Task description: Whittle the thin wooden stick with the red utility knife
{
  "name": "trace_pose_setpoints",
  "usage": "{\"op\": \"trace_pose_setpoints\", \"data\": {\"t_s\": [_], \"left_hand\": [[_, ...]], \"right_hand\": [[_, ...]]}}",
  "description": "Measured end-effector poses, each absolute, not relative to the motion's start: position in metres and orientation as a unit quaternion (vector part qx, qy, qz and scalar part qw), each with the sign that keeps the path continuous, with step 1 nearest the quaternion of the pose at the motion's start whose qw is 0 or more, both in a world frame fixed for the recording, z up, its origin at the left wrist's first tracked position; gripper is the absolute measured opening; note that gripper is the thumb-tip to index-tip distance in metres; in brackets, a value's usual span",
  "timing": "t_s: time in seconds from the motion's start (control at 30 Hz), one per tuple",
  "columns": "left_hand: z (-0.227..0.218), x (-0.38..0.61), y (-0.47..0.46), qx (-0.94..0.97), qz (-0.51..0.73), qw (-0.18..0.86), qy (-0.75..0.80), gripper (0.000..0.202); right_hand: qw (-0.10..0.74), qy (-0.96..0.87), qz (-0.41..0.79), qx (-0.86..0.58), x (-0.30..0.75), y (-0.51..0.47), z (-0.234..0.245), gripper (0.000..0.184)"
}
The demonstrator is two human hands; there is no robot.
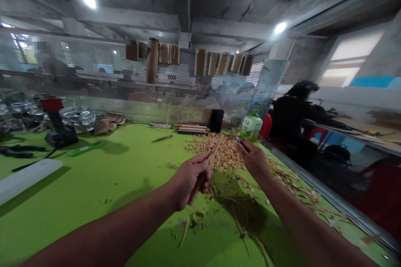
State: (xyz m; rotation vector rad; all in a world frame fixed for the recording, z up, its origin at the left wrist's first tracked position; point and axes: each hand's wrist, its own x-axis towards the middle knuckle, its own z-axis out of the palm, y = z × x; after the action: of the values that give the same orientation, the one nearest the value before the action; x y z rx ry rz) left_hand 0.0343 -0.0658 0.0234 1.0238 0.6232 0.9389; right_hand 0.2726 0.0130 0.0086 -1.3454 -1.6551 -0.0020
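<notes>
My left hand [191, 177] is closed around a thin wooden strip [215, 150] that sticks up and away from it. My right hand [253, 156] is closed on a small knife [236, 137] whose blade tip shows just past the fingers, close to the strip's upper end. Both hands hover above a heap of pale wood shavings [216, 150] on the green table [103, 183].
A green drink bottle [251, 127] and a black box [216, 120] stand at the table's far edge by a perforated metal screen. A red and black tool [55, 123], a white bar [26, 177] and metal parts lie at left. A person in black [294, 114] sits at right.
</notes>
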Motion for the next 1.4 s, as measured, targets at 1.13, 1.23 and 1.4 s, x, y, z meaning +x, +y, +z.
{"op": "trace_pose_setpoints", "data": {"t_s": [1.13,1.23,1.4], "left_hand": [[0.024,0.032,-0.065,0.484,0.425,0.705,0.297,0.055],[0.020,0.031,-0.059,0.484,0.434,0.696,0.304,0.052],[0.020,0.032,-0.057,0.479,0.438,0.696,0.308,0.036]], "right_hand": [[0.484,-0.700,-0.001,-0.525,0.261,0.005,0.007,0.038],[0.447,-0.756,0.000,-0.479,0.246,-0.004,0.004,0.032],[0.382,-0.816,0.013,-0.434,0.229,-0.015,0.000,0.030]]}}
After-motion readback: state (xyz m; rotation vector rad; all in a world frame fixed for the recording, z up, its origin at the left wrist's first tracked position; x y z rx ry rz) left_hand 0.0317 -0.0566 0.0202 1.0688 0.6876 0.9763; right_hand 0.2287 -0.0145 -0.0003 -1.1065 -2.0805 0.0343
